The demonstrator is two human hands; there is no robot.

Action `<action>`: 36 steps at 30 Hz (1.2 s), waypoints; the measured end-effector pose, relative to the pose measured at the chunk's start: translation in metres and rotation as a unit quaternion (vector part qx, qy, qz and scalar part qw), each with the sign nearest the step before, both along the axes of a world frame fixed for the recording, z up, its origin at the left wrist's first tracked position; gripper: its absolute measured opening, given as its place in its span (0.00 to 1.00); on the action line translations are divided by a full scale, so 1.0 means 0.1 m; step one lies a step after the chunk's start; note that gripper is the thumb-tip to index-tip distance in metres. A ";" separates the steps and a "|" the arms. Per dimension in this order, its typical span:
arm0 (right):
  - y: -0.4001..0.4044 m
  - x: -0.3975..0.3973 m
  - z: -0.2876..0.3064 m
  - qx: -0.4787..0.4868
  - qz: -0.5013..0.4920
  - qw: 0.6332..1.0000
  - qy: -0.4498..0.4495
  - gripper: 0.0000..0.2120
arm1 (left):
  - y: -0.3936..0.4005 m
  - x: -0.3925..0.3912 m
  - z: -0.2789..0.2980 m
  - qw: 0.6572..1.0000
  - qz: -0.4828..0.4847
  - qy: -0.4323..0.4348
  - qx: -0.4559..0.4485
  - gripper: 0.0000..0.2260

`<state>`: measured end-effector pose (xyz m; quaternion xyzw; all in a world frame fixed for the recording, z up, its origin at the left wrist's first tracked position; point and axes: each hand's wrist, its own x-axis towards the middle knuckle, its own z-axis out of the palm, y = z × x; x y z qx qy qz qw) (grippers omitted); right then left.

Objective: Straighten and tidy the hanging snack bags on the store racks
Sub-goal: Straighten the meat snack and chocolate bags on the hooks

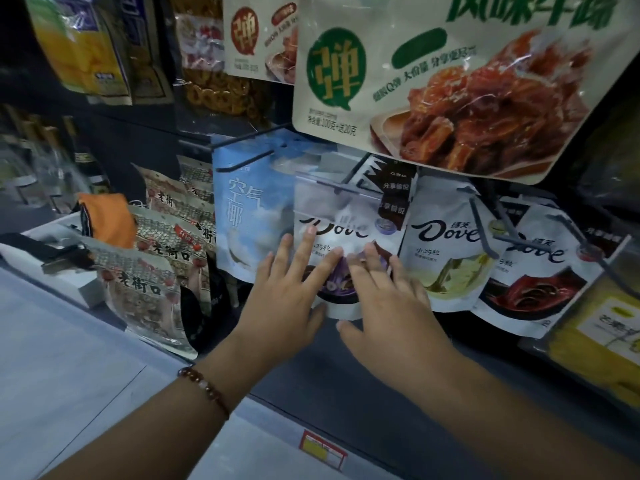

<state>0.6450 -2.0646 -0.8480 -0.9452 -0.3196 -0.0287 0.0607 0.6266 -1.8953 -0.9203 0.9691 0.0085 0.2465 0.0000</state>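
Observation:
A white Dove bag with a purple picture (349, 233) hangs on a peg in the lower row. My left hand (291, 289) lies flat on its left half, fingers spread. On its right half rests my right hand (388, 299), also flat with fingers apart. Neither hand grips it. To its left hangs a pale blue bag (249, 209). Right of it hang a Dove bag with a yellow-green picture (446, 251) and one with a red picture (533, 278). A large cream bag of glazed meat snacks (450, 81) hangs above, close to the camera.
Brown patterned snack bags (156, 271) hang at the lower left beside an orange item (110, 216). Yellow bags hang at the far right (595, 334) and upper left (83, 46). A pale counter (52, 375) with a red price label (322, 448) runs below. Bare metal pegs (485, 220) jut out.

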 end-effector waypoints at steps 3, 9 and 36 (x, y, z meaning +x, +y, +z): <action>-0.02 0.14 -0.03 0.007 -0.010 1.000 -0.006 0.39 | -0.03 0.12 0.02 1.000 -0.006 0.002 -0.024 0.36; -0.05 0.49 -0.20 0.070 -0.003 0.997 -0.019 0.37 | -0.07 0.35 -0.01 0.998 -0.004 0.020 -0.056 0.35; 0.21 0.80 -0.68 0.506 -0.124 0.797 0.306 0.09 | 0.17 0.67 -0.23 0.746 -0.111 0.005 -0.656 0.40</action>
